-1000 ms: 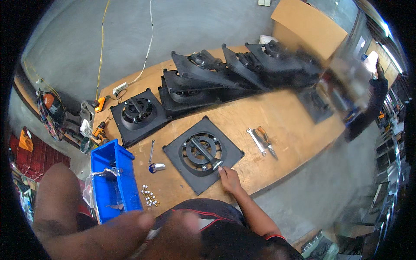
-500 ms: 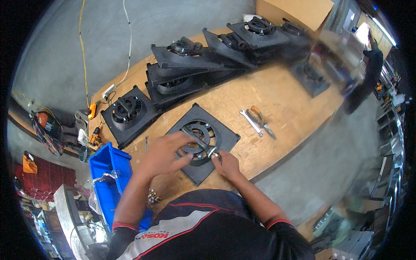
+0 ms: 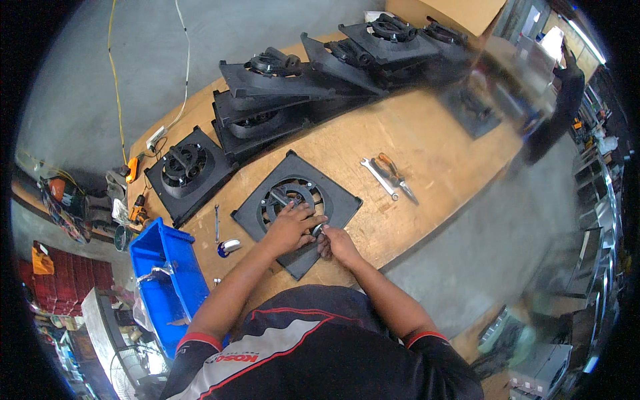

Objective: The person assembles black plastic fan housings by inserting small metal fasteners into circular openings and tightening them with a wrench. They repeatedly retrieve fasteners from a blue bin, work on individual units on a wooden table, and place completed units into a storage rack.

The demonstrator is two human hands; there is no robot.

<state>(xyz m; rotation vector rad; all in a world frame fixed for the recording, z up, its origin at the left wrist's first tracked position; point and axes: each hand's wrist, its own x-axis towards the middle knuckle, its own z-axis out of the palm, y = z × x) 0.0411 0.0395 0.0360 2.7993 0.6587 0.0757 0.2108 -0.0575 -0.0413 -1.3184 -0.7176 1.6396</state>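
Clutter lines the left edge of the bench (image 3: 427, 143): a blue bin (image 3: 163, 267) hangs off the near corner, a small wrench (image 3: 216, 222) and a shiny blue-and-silver piece (image 3: 227, 247) lie just beside it, and a square black fan frame (image 3: 183, 168) sits behind them.

Nearer the middle lies the black square plate (image 3: 297, 208) with its round grille, flat on the wood and directly in front of the person. A second ago only the right hand touched its near corner, and the left arm was down by the bin. Half a second ago the left hand had come onto the grille. Now the left hand (image 3: 291, 225) lies spread over the near side of the grille, fingers fanned and pressing down, while the right hand (image 3: 339, 244) sits touching it, fingertips pinched on a small metal piece (image 3: 317, 231) at the plate's near edge. I judge the work has gone from fetching to fitting, one hand steadying and the other fastening; what the piece is I cannot tell.

Further right, well apart from the hands, a spanner (image 3: 378, 177) and orange-handled pliers (image 3: 395, 175) lie untouched. Behind, stacked black fan frames (image 3: 293, 87) lean along the far edge.
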